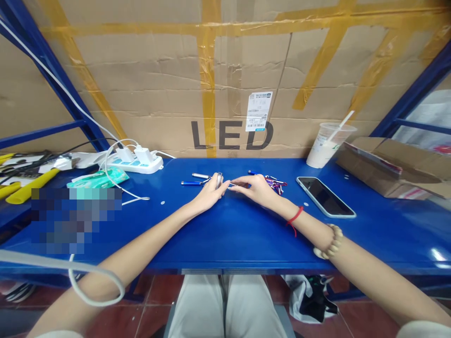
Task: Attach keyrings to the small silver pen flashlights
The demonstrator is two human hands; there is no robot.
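Left hand [209,193] grasps a silvery, cylindrical piece [219,179] at its fingertips; right hand [259,191], just beside, pinches a thin, pale piece [232,184].

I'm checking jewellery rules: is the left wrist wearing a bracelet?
No, the left wrist is bare; the red cord and beaded bracelet are both on the right arm.

glossy blue surface [232,249]: power strip [154,165] and two pen-like tubes [190,183] towards ten o'clock, a tube pile [277,184] and a drink cup [321,152] towards two, a cardboard box [387,177] past two, a phone [326,196] near three.
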